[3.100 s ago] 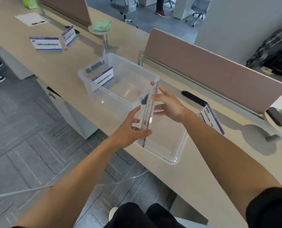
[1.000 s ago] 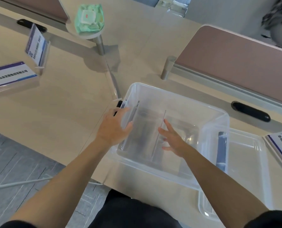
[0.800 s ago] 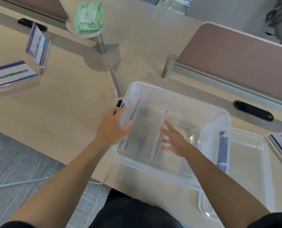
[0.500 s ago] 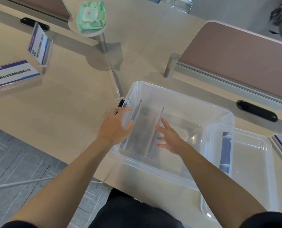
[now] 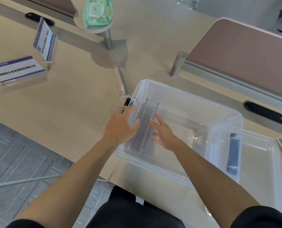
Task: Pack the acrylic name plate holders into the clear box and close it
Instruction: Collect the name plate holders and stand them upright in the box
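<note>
Pale wood bench (image 5: 74, 99) carries everything, its largest load the clear box (image 5: 186, 99), open, with its lid (image 5: 258, 155) lying flat just right of it. Inside the box, at its left end, two acrylic name plate holders (image 5: 145, 127) stand on edge side by side, between the two hands. Left hand (image 5: 120, 127) reaches over the box's left wall, fingers (image 5: 133, 124) spread against the outer holder. Right hand (image 5: 165, 134) is inside the box, fingers (image 5: 158, 117) spread and flat against the inner holder. Two labelled name plates (image 5: 18, 68) sit well to the left of the left fingers, and a green wipes pack (image 5: 97, 12) lies far beyond them
</note>
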`<state>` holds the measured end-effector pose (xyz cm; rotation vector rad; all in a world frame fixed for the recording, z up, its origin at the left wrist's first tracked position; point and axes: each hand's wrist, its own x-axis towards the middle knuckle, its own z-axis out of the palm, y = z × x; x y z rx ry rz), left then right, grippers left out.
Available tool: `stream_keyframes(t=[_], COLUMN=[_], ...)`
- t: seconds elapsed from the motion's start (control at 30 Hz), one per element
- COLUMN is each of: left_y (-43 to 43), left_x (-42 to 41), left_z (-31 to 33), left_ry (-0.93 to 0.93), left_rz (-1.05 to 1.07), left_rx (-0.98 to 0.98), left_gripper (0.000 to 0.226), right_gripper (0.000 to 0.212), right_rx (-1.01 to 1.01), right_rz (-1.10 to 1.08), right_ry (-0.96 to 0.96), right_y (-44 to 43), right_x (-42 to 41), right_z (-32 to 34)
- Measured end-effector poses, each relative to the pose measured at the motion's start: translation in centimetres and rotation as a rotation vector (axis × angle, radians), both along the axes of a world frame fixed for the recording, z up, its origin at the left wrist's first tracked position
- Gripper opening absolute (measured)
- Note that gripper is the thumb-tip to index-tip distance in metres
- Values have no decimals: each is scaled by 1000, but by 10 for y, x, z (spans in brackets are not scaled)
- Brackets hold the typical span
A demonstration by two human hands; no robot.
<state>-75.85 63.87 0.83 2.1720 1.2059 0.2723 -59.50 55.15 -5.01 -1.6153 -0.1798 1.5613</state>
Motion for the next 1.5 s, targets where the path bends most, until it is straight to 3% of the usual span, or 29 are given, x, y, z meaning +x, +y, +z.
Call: stream_keyframes(t=[0.9,1.03,1.1,1.2,1.37,1.5], left_y=[0,-2,-4,-13,-49,-90], left_x=[0,-2,1,22,85,132], left_z=[3,3,6,19,40,52], left_ry=[1,169,186,96,-90,-80], left_rz=[-24,-96,-102,-146,-348,-544], left_rx=[-25,274,333,344,175,45], left_gripper=[48,45,46,42,34,26], right_gripper=[65,59,47,30,25,27], right_rx=[3,-65,-48,-52,-222,-377], right_rz=[-9,121,124,144,225,190], right_ry=[-68,-334,-412,-584,-994,-1202], right_y=[2,-4,-13,-40,-115,-184], right_x=[-6,1,13,36,61,77], right_z=[-3,30,53,92,153,182])
